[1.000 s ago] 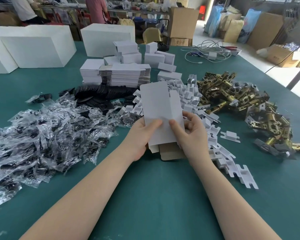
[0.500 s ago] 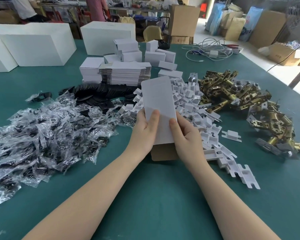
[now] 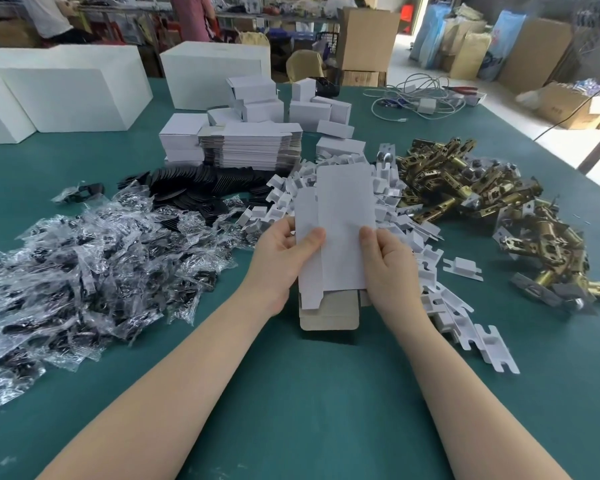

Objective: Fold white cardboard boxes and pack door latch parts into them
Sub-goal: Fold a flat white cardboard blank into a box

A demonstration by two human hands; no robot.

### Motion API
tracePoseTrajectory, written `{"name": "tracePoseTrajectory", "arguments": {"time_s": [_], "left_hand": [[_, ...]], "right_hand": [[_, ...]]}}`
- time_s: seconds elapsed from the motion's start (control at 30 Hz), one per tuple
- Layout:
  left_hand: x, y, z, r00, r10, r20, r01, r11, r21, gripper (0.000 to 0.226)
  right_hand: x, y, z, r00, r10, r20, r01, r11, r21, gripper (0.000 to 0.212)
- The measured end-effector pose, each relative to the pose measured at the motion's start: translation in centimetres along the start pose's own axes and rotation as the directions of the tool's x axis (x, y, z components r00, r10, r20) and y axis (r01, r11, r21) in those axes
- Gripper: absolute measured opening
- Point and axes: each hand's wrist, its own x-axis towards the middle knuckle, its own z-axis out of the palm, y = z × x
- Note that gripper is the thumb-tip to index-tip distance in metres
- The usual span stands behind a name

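While a few folded boxes (image 3: 305, 109) sit far off, both hands, left hand (image 3: 280, 258) and right hand (image 3: 388, 268), each grip pinching one flat box blank (image 3: 340, 230); brass latches (image 3: 482, 195) at right remain unpacked.

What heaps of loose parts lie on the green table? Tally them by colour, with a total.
Heap of clear plastic bags holding dark parts: 1
Heap of black flat plates: 1
Heap of white plastic inserts: 1
Heap of brass-coloured metal latches: 1
Total: 4
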Motion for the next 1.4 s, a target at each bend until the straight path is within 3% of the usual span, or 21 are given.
{"name": "tracePoseTrajectory", "arguments": {"time_s": [0.17, 0.23, 0.33, 0.43, 0.53, 0.63, 0.83, 0.93, 1.1, 1.27, 1.4], "left_hand": [[0.0, -0.3, -0.1, 1.000, 0.027, -0.001, -0.026, 0.998, 0.051, 0.016], [0.1, -0.3, -0.1, 0.998, 0.052, 0.033, -0.056, 0.990, 0.128, 0.027], [0.0, -0.2, -0.3, 0.993, 0.073, 0.088, -0.090, 0.976, 0.198, 0.057], [-0.2, 0.2, -0.2, 0.993, 0.085, 0.082, -0.102, 0.967, 0.233, 0.073], [-0.4, 0.8, -0.3, 0.990, 0.098, 0.098, -0.123, 0.949, 0.291, 0.060], [-0.6, 1.0, -0.2, 0.984, 0.099, 0.147, -0.135, 0.955, 0.264, 0.038], [-0.5, 1.5, 0.1, 0.987, 0.011, 0.163, -0.009, 1.000, -0.015, 0.033], [-0.1, 1.2, -0.5, 0.989, 0.013, 0.149, -0.003, 0.998, -0.068, 0.032], [-0.1, 1.2, -1.3, 0.973, 0.061, 0.225, -0.054, 0.998, -0.037, 0.033], [0.1, 1.5, -1.9, 0.967, 0.130, 0.219, -0.183, 0.953, 0.242, 0.035], [0.1, 1.8, -2.3, 0.963, 0.132, 0.237, -0.191, 0.950, 0.245, 0.027]], "right_hand": [[0.5, 0.4, 0.1, 1.000, 0.023, -0.006, -0.024, 0.999, -0.032, 0.039], [0.4, 0.3, 0.0, 0.998, 0.051, -0.029, -0.051, 0.999, 0.014, 0.040], [0.5, 0.3, -0.4, 0.986, 0.152, -0.065, -0.142, 0.981, 0.129, 0.042], [0.6, -0.2, -0.7, 0.965, 0.261, 0.013, -0.246, 0.888, 0.388, 0.033], [0.6, -0.5, -0.7, 0.968, 0.241, 0.072, -0.237, 0.779, 0.581, 0.017], [0.5, -0.4, -0.9, 0.980, 0.183, 0.073, -0.186, 0.735, 0.653, 0.020], [0.0, -0.6, -1.2, 0.990, 0.069, 0.122, -0.128, 0.802, 0.584, 0.027], [0.2, -0.4, -1.3, 0.985, 0.101, 0.138, -0.163, 0.797, 0.582, 0.026], [0.7, -0.4, -1.7, 0.962, 0.111, 0.249, -0.256, 0.677, 0.690, 0.031], [0.7, -0.1, -2.5, 0.955, 0.049, 0.292, -0.228, 0.748, 0.623, 0.038], [0.8, 0.3, -3.0, 0.960, 0.044, 0.276, -0.187, 0.835, 0.517, 0.029]]}}
